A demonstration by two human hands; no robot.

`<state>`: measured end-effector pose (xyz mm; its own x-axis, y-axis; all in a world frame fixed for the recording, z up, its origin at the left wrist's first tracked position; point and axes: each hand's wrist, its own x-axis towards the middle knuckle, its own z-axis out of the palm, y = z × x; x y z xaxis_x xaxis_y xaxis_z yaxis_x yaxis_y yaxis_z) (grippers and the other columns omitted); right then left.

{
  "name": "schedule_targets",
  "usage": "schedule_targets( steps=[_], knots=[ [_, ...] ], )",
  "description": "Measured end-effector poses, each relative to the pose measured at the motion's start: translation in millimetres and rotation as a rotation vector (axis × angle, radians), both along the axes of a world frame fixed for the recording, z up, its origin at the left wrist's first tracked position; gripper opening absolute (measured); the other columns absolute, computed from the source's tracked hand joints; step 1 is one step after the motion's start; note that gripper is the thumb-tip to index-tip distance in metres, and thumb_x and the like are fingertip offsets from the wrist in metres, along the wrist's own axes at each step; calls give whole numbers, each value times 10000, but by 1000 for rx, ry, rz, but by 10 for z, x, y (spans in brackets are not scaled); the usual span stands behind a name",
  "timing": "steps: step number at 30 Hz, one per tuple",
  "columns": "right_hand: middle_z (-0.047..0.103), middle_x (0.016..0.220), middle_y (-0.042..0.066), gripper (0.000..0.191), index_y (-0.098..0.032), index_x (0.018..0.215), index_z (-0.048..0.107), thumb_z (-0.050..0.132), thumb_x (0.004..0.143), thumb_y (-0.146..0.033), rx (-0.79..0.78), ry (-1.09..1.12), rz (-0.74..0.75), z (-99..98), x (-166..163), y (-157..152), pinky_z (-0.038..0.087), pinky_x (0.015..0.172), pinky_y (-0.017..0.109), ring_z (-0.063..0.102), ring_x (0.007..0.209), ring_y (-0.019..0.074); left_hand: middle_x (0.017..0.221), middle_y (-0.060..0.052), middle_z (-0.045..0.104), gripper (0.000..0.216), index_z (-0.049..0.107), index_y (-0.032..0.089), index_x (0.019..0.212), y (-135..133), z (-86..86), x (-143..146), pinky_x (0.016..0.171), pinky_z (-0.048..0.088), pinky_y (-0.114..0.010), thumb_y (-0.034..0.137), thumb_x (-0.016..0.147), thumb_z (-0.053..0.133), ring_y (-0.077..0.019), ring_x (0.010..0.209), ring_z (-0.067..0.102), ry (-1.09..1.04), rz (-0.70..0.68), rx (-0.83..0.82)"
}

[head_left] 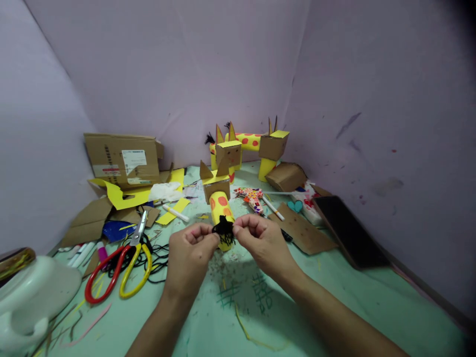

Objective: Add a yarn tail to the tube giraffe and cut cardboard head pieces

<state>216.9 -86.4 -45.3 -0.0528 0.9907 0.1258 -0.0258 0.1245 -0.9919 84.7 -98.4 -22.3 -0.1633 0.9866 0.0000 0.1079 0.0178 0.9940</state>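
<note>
Between my hands is a black yarn tassel (223,229) with frayed strands hanging down. My left hand (191,255) pinches its left side and my right hand (262,243) pinches its right side. The tassel is at the near end of a yellow paper giraffe (220,202) with orange spots and a cardboard head (216,191); whether it is stuck on I cannot tell. Behind stand two more such giraffes, one with its head (228,154) toward me, another (274,146) turned to the right, with black tufts at their rear ends.
Scissors (138,248) with red and yellow handles lie on black yarn (159,258) at left, near a white mug (40,292). A cardboard box (122,158) stands back left. At right are a patterned glue gun (253,196), cardboard (305,230) and a phone (349,233).
</note>
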Motion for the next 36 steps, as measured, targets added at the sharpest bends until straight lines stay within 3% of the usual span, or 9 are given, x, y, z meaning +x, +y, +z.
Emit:
schedule_targets(
  steps=[5, 20, 26, 36],
  knots=[
    [435, 487, -59, 122, -141, 647, 603, 596, 680, -258, -16, -9, 41, 9, -3, -17, 284, 442, 190, 344, 450, 56, 452, 54, 445, 186, 632, 114, 624, -28, -16, 11, 391, 245, -169, 294, 586, 658, -52, 418, 339, 22, -148, -2],
    [468, 471, -55, 92, -143, 659, 617, 620, 627, -230, -18, -28, 81, 11, 45, -41, 275, 409, 186, 351, 422, 54, 375, 73, 391, 147, 599, 129, 553, -31, -2, 12, 371, 170, -176, 272, 582, 617, -38, 373, 273, -10, -136, -92],
    [420, 434, -77, 36, -154, 615, 588, 598, 602, -185, -31, -88, 29, 3, -3, -42, 259, 400, 180, 323, 405, 49, 389, 77, 386, 143, 603, 132, 554, -14, -24, 56, 358, 162, -178, 273, 560, 627, -38, 370, 264, 3, -95, -61],
    [380, 433, -84, 70, -173, 597, 523, 558, 584, -232, -78, 39, -131, 53, 58, 37, 198, 379, 185, 272, 393, 47, 368, 95, 371, 95, 529, 161, 554, 70, -67, -12, 370, 208, -170, 230, 550, 593, -47, 363, 295, -104, 79, -69]
  ],
)
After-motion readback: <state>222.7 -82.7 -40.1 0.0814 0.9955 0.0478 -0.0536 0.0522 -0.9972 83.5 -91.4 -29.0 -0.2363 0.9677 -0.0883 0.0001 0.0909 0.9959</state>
